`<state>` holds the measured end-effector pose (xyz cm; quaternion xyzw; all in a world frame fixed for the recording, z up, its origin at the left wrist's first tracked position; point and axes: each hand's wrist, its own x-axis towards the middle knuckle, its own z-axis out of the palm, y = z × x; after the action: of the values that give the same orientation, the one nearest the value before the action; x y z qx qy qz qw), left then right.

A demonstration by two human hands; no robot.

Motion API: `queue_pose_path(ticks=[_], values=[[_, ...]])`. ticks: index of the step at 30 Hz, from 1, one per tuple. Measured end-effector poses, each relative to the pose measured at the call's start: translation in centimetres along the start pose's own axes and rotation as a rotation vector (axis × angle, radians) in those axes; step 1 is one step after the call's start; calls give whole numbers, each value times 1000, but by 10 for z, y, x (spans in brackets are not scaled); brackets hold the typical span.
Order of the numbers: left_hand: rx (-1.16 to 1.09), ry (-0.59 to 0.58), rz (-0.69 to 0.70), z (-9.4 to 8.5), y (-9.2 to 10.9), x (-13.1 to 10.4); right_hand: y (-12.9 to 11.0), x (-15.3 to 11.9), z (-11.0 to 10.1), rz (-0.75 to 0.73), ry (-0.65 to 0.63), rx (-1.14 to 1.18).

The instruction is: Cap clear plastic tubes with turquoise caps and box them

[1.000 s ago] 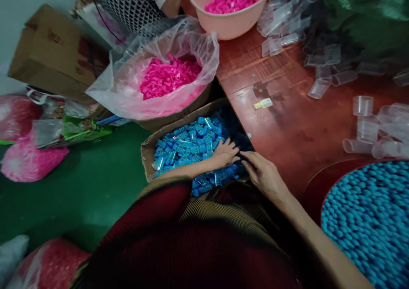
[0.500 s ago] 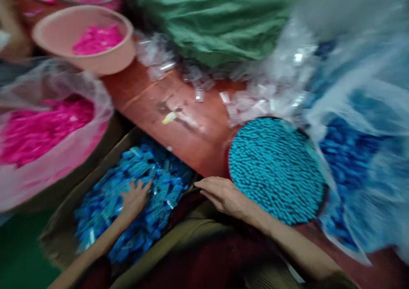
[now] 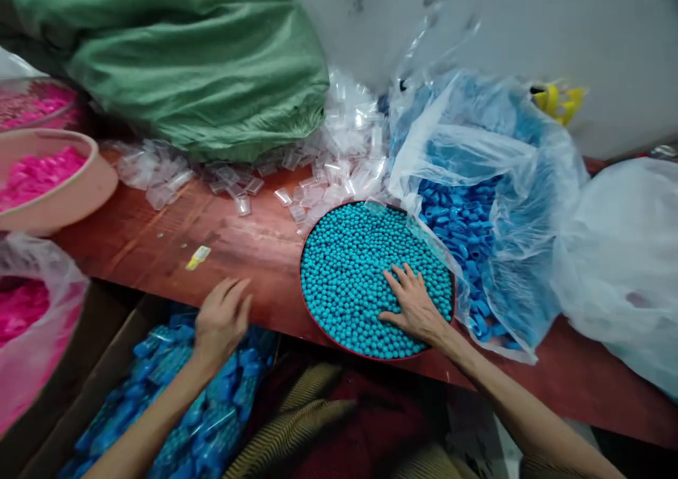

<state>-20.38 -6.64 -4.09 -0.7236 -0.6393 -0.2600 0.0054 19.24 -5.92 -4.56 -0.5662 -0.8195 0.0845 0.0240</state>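
Observation:
My right hand (image 3: 416,308) rests with spread fingers on the turquoise beads (image 3: 349,274), which fill a round red-rimmed tray (image 3: 303,281). Nothing shows in its grasp. My left hand (image 3: 219,320) hangs over the table's front edge, above a carton of blue pieces (image 3: 174,408); its fingers are apart and hold nothing visible. Behind the tray lie small clear plastic boxes (image 3: 333,175). A clear bag (image 3: 530,217) to the right of the tray holds blue parts (image 3: 458,217).
A green sack (image 3: 195,62) stands at the back of the red table (image 3: 254,253). A pink basin (image 3: 90,182) and a bag of pink pieces (image 3: 58,288) are at the left. A white bag (image 3: 625,253) sits far right.
The view has swung to the right. My left hand has risen from the blue pieces to the table edge. My right hand has moved from beside the tray onto the beads.

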Motion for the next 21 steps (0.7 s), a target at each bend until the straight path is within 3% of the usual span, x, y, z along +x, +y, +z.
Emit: queue_pose_path(ticks=[5,8,10,13,16,21], values=[[-189,-209,141,52,95,115,-26,42,-8,42,87,122],[-66,-282,90,80,121,153,-24,28,-16,-59,314,127],[24,-292,51,93,126,162,-15,3,-18,-88,536,169],[89,-284,76,103,123,163,1,-34,-14,-80,690,246],[92,-284,108,106,119,165,4,-49,-7,-113,666,350],[63,-308,165,106,114,174,-10,-41,3,-152,675,359]])
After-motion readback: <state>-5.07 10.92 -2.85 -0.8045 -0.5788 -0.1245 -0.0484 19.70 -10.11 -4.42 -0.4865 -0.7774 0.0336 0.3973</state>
